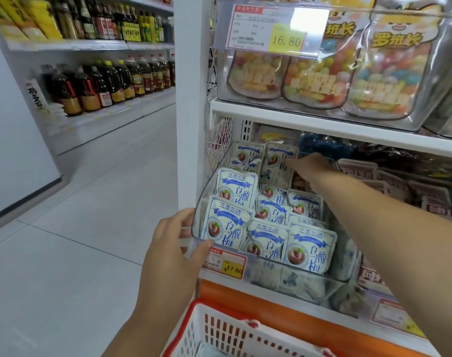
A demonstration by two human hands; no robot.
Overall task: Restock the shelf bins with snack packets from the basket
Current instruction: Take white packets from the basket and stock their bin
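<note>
Snack packets (307,249), about eleven, are stood upright in one clear bin (203,199), its corner gripped by the left hand (173,243); one is touched by the flat right hand (311,167).

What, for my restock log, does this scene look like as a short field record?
left hand: grips the bin's front left corner
right hand: at the rear packets, fingers straight
bin: clear, on the middle shelf, nearly full
packets: white and blue, overlapping in rows
basket: red and white, below the bin; contents hardly visible
tag: on the bin's front, reads 17.80
</note>
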